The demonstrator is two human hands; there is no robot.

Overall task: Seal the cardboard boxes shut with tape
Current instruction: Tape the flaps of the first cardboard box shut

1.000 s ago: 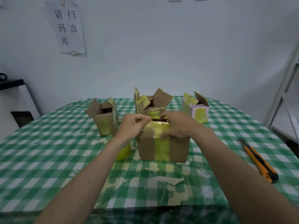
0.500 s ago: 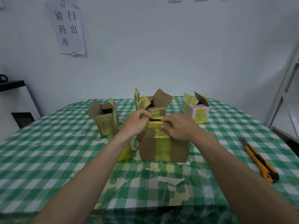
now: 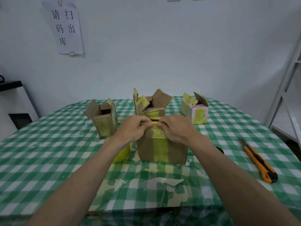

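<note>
Green-checked cloth covers our desk (image 3: 48, 160), and the near box (image 3: 162, 149) stands at its middle. Our left hand (image 3: 132, 129) and right hand (image 3: 177, 129) each pinch the yellow tape (image 3: 158, 132) at its top front edge. We judge we're pressing flaps shut; next, smoothing tape across the seam. Beyond the near box, three open boxes (image 3: 104, 121) wait.

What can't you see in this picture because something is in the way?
Head view only:
- Top of the near box: covered by the left hand and right hand, so whether its flaps meet is unclear.
- Yellow tape roll: mostly behind the left forearm.
- Small dark object: mostly behind the right forearm, unidentifiable.
- Insides of the three far boxes: hidden by their walls and flaps.
</note>
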